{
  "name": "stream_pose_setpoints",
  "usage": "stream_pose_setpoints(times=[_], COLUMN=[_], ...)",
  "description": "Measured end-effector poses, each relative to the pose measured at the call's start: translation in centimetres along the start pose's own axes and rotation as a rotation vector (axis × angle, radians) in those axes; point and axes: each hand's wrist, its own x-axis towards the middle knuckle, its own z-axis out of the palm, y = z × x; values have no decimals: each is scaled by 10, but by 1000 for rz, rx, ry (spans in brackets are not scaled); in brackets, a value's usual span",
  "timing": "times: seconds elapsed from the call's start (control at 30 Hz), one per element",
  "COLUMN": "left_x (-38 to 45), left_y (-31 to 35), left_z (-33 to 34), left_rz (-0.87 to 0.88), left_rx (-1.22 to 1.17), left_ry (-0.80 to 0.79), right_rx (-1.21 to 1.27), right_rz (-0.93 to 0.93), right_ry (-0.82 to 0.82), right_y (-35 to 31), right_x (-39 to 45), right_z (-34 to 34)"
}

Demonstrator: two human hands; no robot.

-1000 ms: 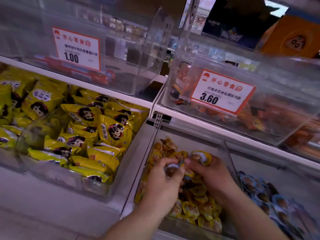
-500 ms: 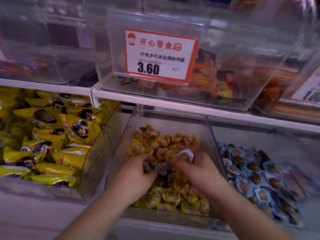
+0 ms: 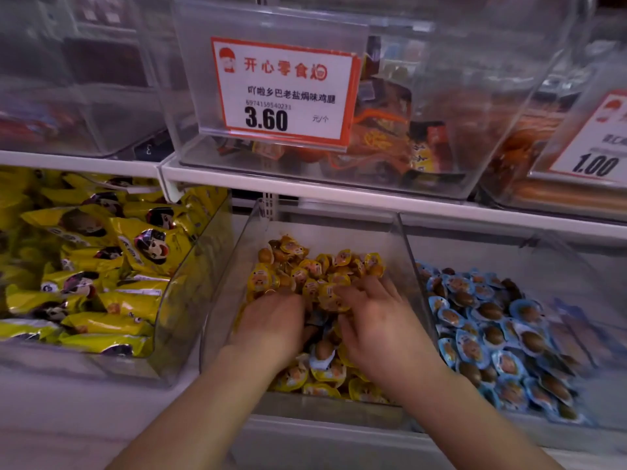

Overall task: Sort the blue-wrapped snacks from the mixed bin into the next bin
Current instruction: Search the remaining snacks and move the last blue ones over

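Both hands palm-down in mixed bin (image 3: 234,293), fingers dug into pile. Left hand (image 3: 271,322), right hand (image 3: 371,320): I can't tell what either holds. Blue-wrapped snack (image 3: 317,318) between them, partly buried, dark and blurred; long axis unclear. Right hand nearer next bin (image 3: 420,300) of blue packs, immediately right.

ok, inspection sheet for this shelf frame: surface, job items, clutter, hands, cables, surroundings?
Surface: white shelf carrying clear bins.
Job's things: middle bin holds mostly yellow snacks, with one blue snack between the wrists; right bin holds blue snacks.
Clutter: yellow packets in the bin to the left.
Grippers: left hand and right hand dig in the middle bin; grasp hidden.
Cables: nothing seen.
Surroundings: price tag reading 3.60 above.
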Motion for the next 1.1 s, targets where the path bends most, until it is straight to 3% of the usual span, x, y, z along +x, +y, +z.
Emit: stream_pose_setpoints(times=[0.07, 0.13, 0.2, 0.3, 0.47, 0.53, 0.6, 0.67, 0.73, 0.77, 0.9, 1.1], left_x=[1, -1, -5, -14, -40, -50, -58, -63, -63, -61, -53, -60], left_y=[-2, -5, -9, -10, -5, -12, -14, -6, 5, 10, 22, 44], left_z=[-1, -5, -12, -21, -27, -27, -26, -24, -16, -15, -23, -35], left_rz=[3, -1, -51, -74, -276, -191, -5, 190, 338, 368, 376, 368], left_rx=[-21, -128, -327, -688, -1306, -1163, -767, -564, -435, -406, -404, -611], left_ry=[10, 36, 139, 299, 263, 335, 511, 568, 550, 524, 431, 337], right_rx=[154, 255, 206, 206, 278, 533, 1090, 1783, 2167, 2226, 2164, 1961], right_rz=[-151, -232, -224, -214, -62, 104, 386, 662, 797, 818, 885, 716], right_ry=[17, -144, -304, -193, -77, -4, 75, -66, -277, -304, -136, -261], right_y=[-6, -11, -14, -5, 3, -5, -15, -28, -46, -55, -66, -46], right_x=[-5, -9, -11, -7, -6, -4, 0, 2, -1, -2, -8, -19], right_z=[-2, -2, 2, 4, -2, -6, -12, -16, -21, -22, -20, -22])
